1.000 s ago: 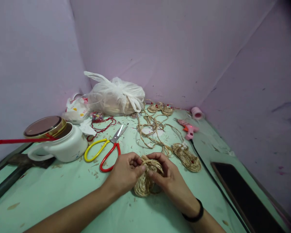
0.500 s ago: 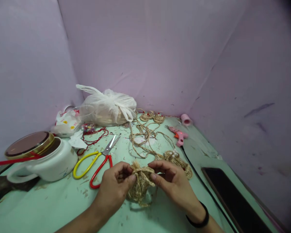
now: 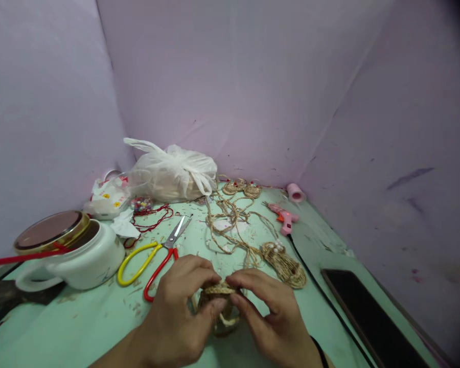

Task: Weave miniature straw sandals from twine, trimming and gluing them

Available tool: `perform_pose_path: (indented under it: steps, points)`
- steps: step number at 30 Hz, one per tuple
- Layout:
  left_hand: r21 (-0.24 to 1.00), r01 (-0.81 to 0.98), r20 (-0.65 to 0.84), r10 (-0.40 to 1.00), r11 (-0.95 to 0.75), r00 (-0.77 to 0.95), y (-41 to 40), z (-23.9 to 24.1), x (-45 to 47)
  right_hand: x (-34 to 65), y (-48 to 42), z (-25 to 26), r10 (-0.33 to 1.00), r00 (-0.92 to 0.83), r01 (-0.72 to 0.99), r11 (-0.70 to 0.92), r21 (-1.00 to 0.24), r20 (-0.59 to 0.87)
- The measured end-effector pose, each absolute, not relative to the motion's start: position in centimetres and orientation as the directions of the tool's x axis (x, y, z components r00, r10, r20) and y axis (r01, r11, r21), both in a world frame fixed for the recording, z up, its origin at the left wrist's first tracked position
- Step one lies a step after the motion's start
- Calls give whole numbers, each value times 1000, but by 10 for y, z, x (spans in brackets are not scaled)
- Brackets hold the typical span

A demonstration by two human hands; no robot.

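Note:
My left hand (image 3: 180, 306) and my right hand (image 3: 268, 312) meet low in the middle of the view, both pinched on a small woven jute piece (image 3: 219, 296). Thumbs and fingertips press its top edge; a loop of the braid hangs below, mostly hidden by my fingers. A second jute sandal shape with white beads (image 3: 284, 262) lies on the green table (image 3: 80, 327) just beyond my right hand. Loose jute cord (image 3: 230, 225) trails from there toward the back.
Scissors with one yellow and one red handle (image 3: 157, 253) lie left of my hands. A white pot with a gold lid (image 3: 71, 250) stands at far left. At the back are a white plastic bag (image 3: 170, 171), pink glue gun (image 3: 285, 217) with black cable, pink tape roll (image 3: 294, 192). A dark slab (image 3: 371, 317) lies right.
My hands have drawn closer to me and lower in view, and the jute piece is turned so that its edge faces up, now mostly covered by my fingers.

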State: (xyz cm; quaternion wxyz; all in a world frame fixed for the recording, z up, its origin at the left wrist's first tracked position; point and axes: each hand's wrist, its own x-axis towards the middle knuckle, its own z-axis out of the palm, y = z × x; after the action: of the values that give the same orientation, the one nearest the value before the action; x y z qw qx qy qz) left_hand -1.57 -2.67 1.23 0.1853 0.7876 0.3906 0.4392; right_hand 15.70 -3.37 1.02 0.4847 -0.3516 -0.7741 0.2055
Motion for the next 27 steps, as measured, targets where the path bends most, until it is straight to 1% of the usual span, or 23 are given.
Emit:
perform_pose_path:
  steps: [6,10,15,17,23,27]
  points:
    - [558,429,616,701,-711,360,-26,14,-18,161,-36,11,709,-303,425,699,-575,637]
    - [493,450,648,659,-745,382,-24,12,-21,164,-35,13,714,-321,430,695,-577,622]
    - [444,456,616,632,-772,470,-26,15,-23,165,-36,16,684,-339,415,725,-550,646]
    - [410,460,626,610,-787,486,-26,17,-23,165,-36,17,670,-343,424,736,-528,658]
    - [365,456,679,567,-812,467,-25,12,-22,165,-33,16,634,-370,437,764,-475,680]
    - [356,455,690,558,-816,461,-25,9,-20,166,-32,14,641,-379,452,758,-470,668]
